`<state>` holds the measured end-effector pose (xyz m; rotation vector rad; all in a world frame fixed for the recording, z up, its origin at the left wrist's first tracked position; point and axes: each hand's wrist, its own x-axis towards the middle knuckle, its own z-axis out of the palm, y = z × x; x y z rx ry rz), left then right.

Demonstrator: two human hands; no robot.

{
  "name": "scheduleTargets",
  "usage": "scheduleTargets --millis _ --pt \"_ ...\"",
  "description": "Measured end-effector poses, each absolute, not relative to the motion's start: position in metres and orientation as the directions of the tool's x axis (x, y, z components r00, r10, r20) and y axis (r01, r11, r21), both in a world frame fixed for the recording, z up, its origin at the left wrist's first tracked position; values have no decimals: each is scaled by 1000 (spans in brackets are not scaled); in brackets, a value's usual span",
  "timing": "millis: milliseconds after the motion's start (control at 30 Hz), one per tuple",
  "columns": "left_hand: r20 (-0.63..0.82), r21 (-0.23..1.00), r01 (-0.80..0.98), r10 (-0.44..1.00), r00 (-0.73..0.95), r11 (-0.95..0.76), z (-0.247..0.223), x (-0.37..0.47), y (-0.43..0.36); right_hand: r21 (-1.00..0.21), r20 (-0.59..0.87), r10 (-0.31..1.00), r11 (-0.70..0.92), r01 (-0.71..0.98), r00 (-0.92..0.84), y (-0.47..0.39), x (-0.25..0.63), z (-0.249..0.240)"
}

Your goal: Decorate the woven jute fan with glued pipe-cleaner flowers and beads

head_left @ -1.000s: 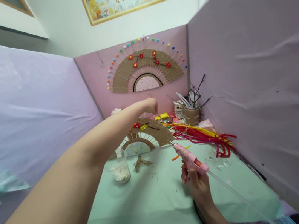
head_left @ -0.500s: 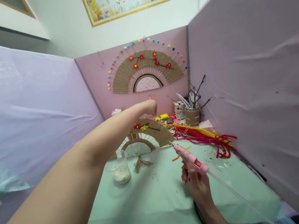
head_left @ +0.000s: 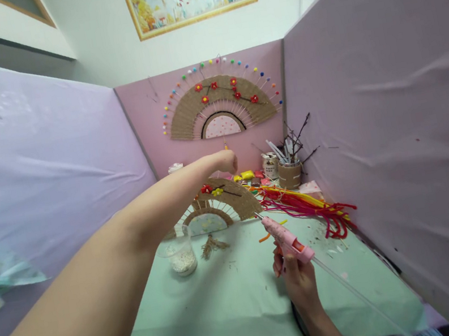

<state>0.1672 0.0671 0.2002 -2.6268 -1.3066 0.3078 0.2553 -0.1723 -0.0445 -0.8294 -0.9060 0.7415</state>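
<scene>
My right hand [head_left: 299, 279] is wrapped round a pink hot glue gun [head_left: 284, 237], with a long clear glue stick [head_left: 346, 279] trailing from its back. The gun's metal nozzle points up and left, close to the right end of a brown corrugated cardboard fan [head_left: 241, 202] bearing a red and a yellow flower. Stretched across that fan is my left arm. My left hand [head_left: 227, 162] is closed just above the fan's upper edge, its fingertips turned away, so whatever they grip is hidden. Part of the fan lies behind the forearm.
A clear cup [head_left: 183, 261] of white grains and a frayed twine tassel [head_left: 212, 245] sit on the green cloth. Red and yellow pipe cleaners [head_left: 313, 207] lie at right, before a brown pot of twigs [head_left: 290, 174]. A larger decorated fan [head_left: 219, 100] hangs on the back panel.
Both hands and the glue gun hold almost the same position. The whole view has shifted very slightly.
</scene>
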Motion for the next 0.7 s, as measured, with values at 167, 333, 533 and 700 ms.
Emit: scheduleTargets --millis 167,333,533,700 --pt "-94 -268 767 808 582 -583 200 167 65 -854 372 826 484 -193 425 -172 255 -44" --pt "-92 -283 773 818 568 -568 200 167 62 -857 367 830 477 -195 419 -173 254 -42" --pt "-86 -289 779 826 558 -556 202 167 59 -849 371 827 486 -206 423 -172 254 -43" --pt "-87 -287 780 826 557 -557 203 167 55 -849 362 831 481 -218 423 -172 254 -47"
